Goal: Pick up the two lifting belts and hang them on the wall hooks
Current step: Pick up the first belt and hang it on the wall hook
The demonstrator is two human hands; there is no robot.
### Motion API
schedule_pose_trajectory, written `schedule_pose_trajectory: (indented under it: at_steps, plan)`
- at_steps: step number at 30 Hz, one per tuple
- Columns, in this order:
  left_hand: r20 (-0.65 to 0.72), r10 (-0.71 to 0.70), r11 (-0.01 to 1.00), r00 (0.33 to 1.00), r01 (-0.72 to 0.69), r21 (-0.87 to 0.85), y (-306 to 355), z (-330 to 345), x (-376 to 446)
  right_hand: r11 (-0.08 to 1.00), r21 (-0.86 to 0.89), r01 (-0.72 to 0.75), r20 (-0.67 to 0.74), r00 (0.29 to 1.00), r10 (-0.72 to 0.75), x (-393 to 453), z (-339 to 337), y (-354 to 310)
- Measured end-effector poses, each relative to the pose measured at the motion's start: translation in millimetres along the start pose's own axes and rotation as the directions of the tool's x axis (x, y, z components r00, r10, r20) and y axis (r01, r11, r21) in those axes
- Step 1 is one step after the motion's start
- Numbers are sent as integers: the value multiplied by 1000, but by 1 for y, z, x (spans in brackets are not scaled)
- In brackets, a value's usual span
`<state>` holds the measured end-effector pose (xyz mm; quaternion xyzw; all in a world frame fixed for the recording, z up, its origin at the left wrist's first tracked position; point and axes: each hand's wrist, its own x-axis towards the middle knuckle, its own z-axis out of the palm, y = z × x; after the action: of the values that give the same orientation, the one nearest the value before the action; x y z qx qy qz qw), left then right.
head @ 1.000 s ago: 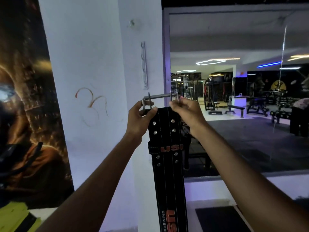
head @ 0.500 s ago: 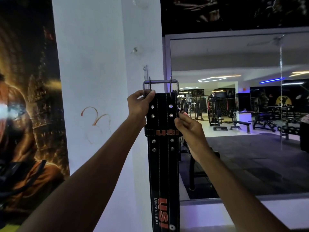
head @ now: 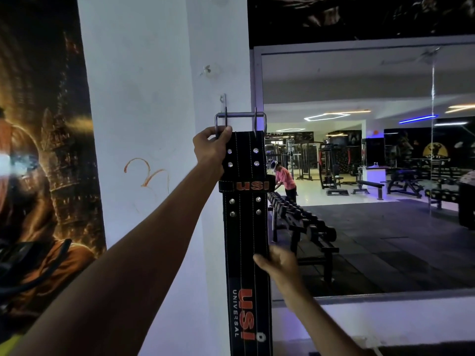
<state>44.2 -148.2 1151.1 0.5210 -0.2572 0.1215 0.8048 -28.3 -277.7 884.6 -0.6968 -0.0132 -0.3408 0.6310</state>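
Gripping belt [head: 245,227] top, left hand [head: 209,147], hook [head: 224,102] half-hidden

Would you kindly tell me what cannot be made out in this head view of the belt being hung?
- Whether the metal buckle is seated on the wall hook: the buckle hides the hook's tip.
- Lower end of the black leather USI belt: cut off by the bottom edge.
- The right hand: motion-blurred, contact with the belt unclear.
- The second belt: not in view.
- The left hand: its grip hides the buckle's left corner.

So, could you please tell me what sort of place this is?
Most likely a gym: a dumbbell rack, weight machines and a bench show in the wall mirror, beside the lifting belt.
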Motion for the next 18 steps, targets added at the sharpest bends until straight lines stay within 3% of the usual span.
schedule_pose_trajectory:
  at_steps: [3,6,8,13,16,18]
  plan:
    - [-16,6,1000,1000,-5,13,0,0,4,992,-84,-94,61,993,100,-21,-4,40]
    - [-25,9,1000,1000,-9,21,1,0,5,981,-148,-127,78,987,139,-31,-9,28]
    - [-20,15,1000,1000,-14,27,3,1,7,985,-152,-82,83,992,96,-17,-12,8]
    - [11,33,999,999,-34,23,7,6,6,997,30,73,-22,997,-72,17,-11,-60]
    - [12,35,999,999,-36,16,11,9,4,999,14,52,-32,998,-52,-4,-9,-25]
    - [-1,24,1000,1000,-24,12,13,8,6,992,-94,-87,-46,995,83,-35,-10,20]
